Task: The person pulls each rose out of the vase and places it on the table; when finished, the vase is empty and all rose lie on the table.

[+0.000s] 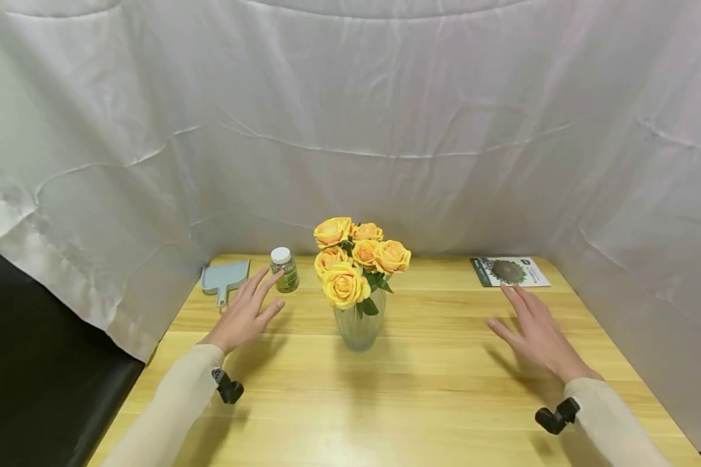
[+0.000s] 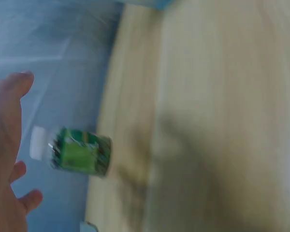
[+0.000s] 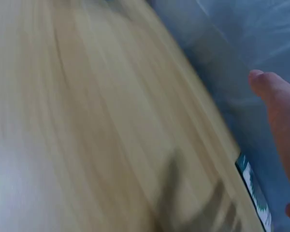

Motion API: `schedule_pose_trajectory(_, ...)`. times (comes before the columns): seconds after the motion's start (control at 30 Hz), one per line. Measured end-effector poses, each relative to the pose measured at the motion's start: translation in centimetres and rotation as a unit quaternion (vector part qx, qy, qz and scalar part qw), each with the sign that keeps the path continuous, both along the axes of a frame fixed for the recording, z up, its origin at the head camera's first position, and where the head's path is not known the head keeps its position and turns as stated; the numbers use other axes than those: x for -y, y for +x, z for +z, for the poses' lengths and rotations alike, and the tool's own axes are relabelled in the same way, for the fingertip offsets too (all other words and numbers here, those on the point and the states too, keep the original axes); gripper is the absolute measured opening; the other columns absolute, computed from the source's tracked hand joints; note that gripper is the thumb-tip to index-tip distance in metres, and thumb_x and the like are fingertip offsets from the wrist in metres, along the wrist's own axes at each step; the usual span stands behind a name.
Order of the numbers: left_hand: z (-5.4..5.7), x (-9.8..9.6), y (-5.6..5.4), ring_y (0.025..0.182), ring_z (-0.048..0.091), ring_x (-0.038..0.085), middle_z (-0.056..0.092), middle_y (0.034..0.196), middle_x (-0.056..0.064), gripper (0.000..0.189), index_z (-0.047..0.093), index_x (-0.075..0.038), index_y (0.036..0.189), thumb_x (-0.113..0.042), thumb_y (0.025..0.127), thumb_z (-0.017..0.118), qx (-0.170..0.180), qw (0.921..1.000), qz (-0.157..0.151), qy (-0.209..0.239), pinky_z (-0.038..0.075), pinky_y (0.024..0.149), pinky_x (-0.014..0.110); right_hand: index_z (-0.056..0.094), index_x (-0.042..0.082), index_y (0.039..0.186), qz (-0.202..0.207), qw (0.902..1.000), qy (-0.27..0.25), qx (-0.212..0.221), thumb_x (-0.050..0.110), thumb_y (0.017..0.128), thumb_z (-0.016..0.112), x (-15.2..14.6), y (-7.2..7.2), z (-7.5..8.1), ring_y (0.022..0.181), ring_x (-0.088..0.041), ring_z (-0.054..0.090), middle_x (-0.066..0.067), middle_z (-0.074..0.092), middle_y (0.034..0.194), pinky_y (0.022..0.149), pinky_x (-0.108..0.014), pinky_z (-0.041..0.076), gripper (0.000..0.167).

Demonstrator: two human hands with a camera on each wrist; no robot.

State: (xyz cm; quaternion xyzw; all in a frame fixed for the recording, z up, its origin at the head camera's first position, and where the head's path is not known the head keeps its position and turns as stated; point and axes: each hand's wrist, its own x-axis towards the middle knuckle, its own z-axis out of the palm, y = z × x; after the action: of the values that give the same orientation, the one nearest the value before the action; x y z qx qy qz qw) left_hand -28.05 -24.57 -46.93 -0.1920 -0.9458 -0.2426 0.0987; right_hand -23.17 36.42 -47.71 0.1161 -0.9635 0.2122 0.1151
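Note:
My left hand (image 1: pixel 246 316) hovers over the left side of the table, its fingers spread and holding nothing. Just beyond its fingertips stands a small clear bottle (image 1: pixel 286 275) with a white cap and a green label; the left wrist view also shows this bottle (image 2: pixel 81 151), blurred. On the right, my right hand (image 1: pixel 539 334) is held above the table with fingers extended and nothing in them. A printed card or booklet (image 1: pixel 509 272) lies flat beyond those fingertips. Between the hands, a ribbed glass vase (image 1: pixel 359 327) stands upright with several yellow roses (image 1: pixel 346 285) in it.
A light blue dustpan (image 1: pixel 224 277) lies at the table's back left corner, its handle partly behind the left hand. Pale grey curtains (image 1: pixel 374 117) enclose the back and sides of the wooden table (image 1: pixel 420 389). Something black (image 1: pixel 41 363) stands beyond the left edge.

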Motion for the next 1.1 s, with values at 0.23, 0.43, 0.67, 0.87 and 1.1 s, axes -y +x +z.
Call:
schedule_pose_trajectory(0.23,2.7,-1.9,-0.5,0.166,0.023,0.042,0.020,0.182,0.012,0.066,0.026,-0.038,0.173,-0.048,0.114,0.055,-0.004,0.9977,-0.032,0.060,0.031,0.123,0.081,0.018,0.028,0.177,0.024,0.9981,-0.057,0.004,0.049,0.105,0.071,2.3,-1.2,1.3,0.160,-0.058,0.022,-0.022,0.020,0.180,0.116,-0.088,0.025,0.091)
schedule_pose_trajectory(0.43,4.6,-3.8,-0.2,0.168,0.022,0.033,0.020,0.182,0.000,0.065,0.025,-0.045,0.172,-0.046,0.114,0.055,0.004,0.9920,-0.065,0.108,0.030,0.129,0.073,0.015,0.028,0.177,0.059,0.9925,-0.106,0.012,0.043,0.106,0.072,5.1,-2.0,2.0,0.157,-0.053,0.032,-0.022,0.024,0.179,0.118,-0.077,0.040,0.092)
schedule_pose_trajectory(0.67,5.9,-6.2,0.3,0.163,0.033,0.027,0.025,0.179,-0.008,0.063,0.026,-0.045,0.171,-0.046,0.115,0.054,0.012,0.9855,-0.101,0.135,0.042,0.126,0.065,0.019,0.027,0.176,0.104,0.9737,-0.199,0.039,0.034,0.106,0.075,9.1,-2.5,1.9,0.157,-0.047,0.038,-0.020,0.031,0.177,0.118,-0.068,0.049,0.091)
schedule_pose_trajectory(0.87,6.2,-7.6,0.4,0.155,0.045,0.026,0.032,0.177,-0.003,0.058,0.032,-0.037,0.170,-0.038,0.116,0.054,0.011,0.9771,-0.127,0.170,0.045,0.125,0.059,0.025,0.035,0.173,0.143,0.9516,-0.264,0.065,0.030,0.104,0.078,12.6,-3.0,1.7,0.154,-0.044,0.045,-0.017,0.040,0.173,0.117,-0.064,0.052,0.087)
schedule_pose_trajectory(1.1,6.0,-8.8,0.2,0.149,0.051,0.026,0.044,0.169,0.001,0.051,0.043,-0.029,0.165,-0.026,0.116,0.056,0.002,0.9673,-0.138,0.213,0.050,0.121,0.053,0.028,0.034,0.173,0.184,0.9175,-0.337,0.102,0.025,0.102,0.080,16.3,-3.0,1.3,0.158,-0.039,0.042,-0.012,0.041,0.173,0.121,-0.058,0.050,0.089)
